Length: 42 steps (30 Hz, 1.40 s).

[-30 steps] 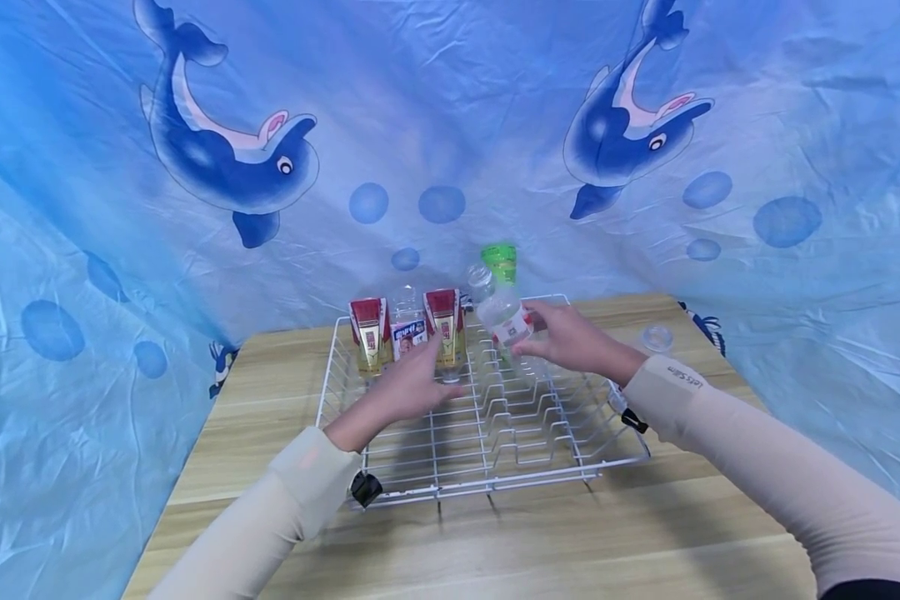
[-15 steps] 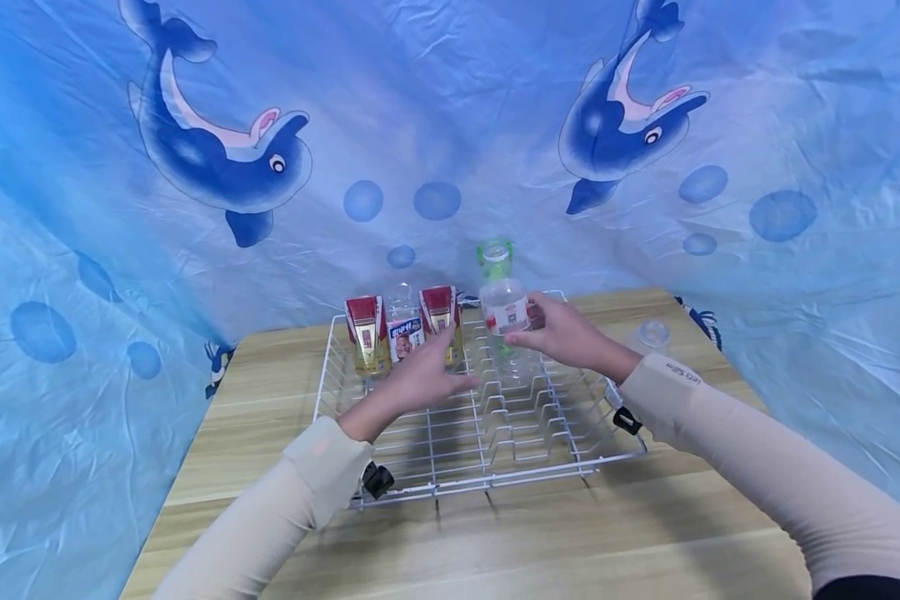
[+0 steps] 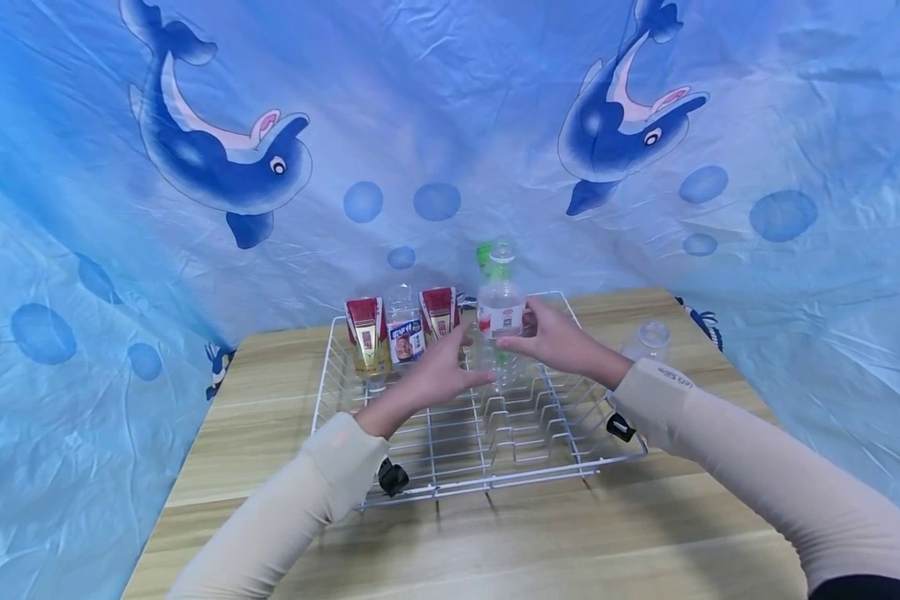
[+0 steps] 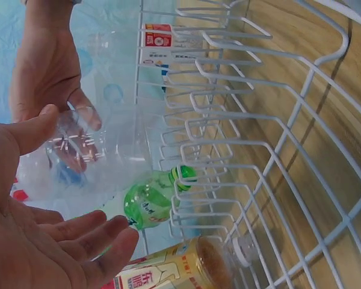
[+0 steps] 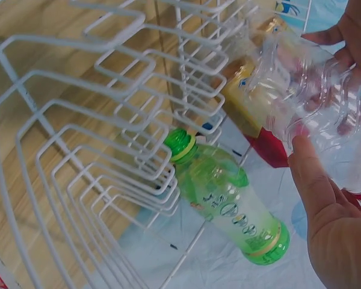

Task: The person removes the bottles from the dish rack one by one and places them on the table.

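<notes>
My right hand grips a clear plastic bottle with a pink-and-white label, held upright with its mouth up over the rack. My left hand is beside the bottle with its fingers spread; I cannot tell whether its thumb touches it. The bottle's clear lower body shows between both hands in the left wrist view. Below is a white wire dish rack. A green bottle stands neck down in the rack's back, partly hidden behind the held bottle in the head view.
Two red-and-gold bottles, one at left and one at right, stand neck down in the rack. Between them is a clear bottle with a blue label. Another clear bottle is right of the rack on the wooden table.
The right hand has turned the clear bottle from a leftward tilt to upright. My left hand has moved right, closer to it.
</notes>
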{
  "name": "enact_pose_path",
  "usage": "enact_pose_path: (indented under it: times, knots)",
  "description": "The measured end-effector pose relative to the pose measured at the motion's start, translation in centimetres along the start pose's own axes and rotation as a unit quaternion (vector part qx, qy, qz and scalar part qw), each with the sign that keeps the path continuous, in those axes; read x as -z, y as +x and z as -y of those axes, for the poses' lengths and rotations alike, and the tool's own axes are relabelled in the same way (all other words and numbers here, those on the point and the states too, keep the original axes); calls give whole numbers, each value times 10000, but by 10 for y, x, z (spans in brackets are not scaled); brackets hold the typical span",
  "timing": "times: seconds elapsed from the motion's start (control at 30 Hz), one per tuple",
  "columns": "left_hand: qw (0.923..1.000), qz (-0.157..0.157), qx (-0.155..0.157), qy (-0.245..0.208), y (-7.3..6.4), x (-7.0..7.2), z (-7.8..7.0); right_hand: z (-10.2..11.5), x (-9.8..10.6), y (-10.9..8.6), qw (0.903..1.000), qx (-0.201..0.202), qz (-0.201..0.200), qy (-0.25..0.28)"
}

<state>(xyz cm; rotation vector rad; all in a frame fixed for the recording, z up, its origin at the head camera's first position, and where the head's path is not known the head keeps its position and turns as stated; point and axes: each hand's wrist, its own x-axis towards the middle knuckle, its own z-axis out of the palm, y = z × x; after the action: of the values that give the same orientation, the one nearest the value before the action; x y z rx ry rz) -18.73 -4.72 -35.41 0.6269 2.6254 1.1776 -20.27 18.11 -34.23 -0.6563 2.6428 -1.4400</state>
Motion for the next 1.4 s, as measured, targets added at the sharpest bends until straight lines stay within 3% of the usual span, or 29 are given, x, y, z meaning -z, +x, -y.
enact_pose_path:
  times: [0.47, 0.73, 1.23, 1.4]
  knots:
    - [9983, -206, -14, -541, 2, -5, 2, 6, -13, -5, 9990, -84, -109, -434]
    - [9976, -89, -110, -677, 0, -3, 6, 7, -16, -7, 9993, -82, -62, -352]
    - [9970, 6, 45, -771, -3, 3, 14, 16, -12, -21, 9992, -296, 238, -109]
    - [9965, -108, -5, -826, -3, 6, 18, 15, -2, -40, 9952, -306, 469, -803]
